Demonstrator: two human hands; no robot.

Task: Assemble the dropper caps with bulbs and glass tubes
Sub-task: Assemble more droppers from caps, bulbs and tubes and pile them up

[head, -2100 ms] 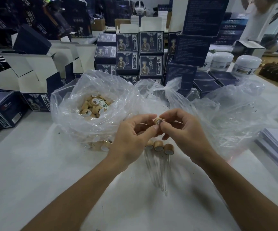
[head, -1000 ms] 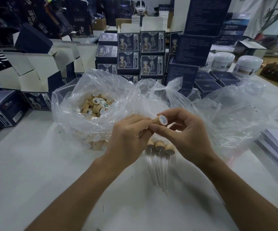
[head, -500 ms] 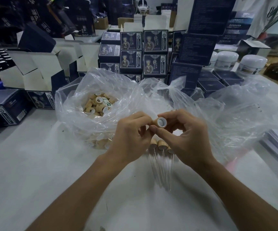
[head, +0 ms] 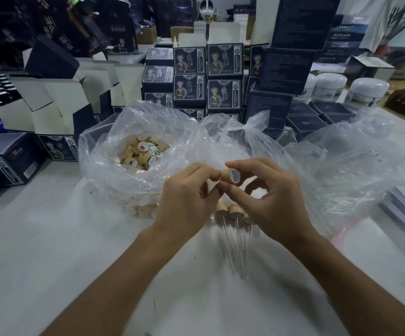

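- Right hand pinches a tan dropper cap between thumb and forefinger, white-lined open end facing the camera.
- Left hand has fingertips curled in at the cap's far end; whatever it holds there (likely the bulb) is hidden, can't tell.
- Cap sits in mid-air above the bench, just over three finished droppers lying side by side, glass tubes pointing toward the person.
- Loose caps sit in the open clear bag to the left, well apart from the hands.
- Step looks like seating the bulb in the cap: keep the cap square to the push, press straight along its axis, check the lip sits even all round before adding a tube.
- Don't squeeze the cap off-axis; the bulb could fold or seat crooked.
- Second crumpled bag to the right, dark boxes stacked behind.
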